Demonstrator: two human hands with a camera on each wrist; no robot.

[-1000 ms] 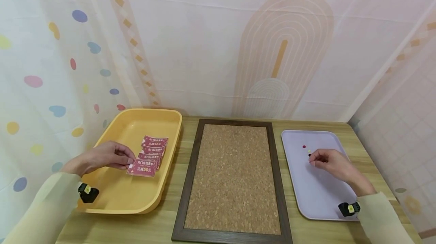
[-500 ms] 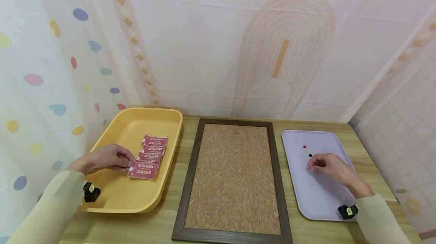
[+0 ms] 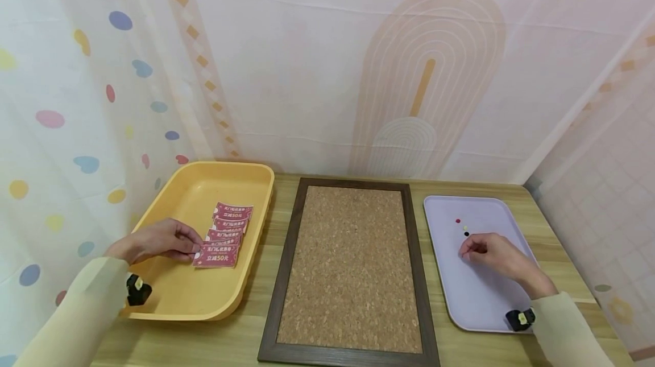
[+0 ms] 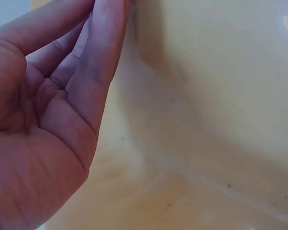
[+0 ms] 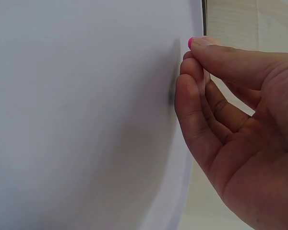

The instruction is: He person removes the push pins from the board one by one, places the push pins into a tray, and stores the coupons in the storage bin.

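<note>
My left hand pinches the left edge of a dark pink coupon between thumb and fingers, over the yellow bin. Just behind it, several matching coupons overlap in a row in the bin. Low over the lilac tray, my right hand pinches a small pink pushpin, whose rounded end peeks out at the fingertips in the right wrist view. Beyond those fingers lie a red pin, a yellow pin and a black pin. The left wrist view leaves the coupon out of sight.
A cork board in a dark wooden frame lies flat between bin and tray on the wooden table. A patterned curtain hangs directly behind the table and along its sides.
My right hand has drawn back slightly toward me from beside the black pin. The left hand has shifted a little right and nearer, still holding the coupon's edge.
</note>
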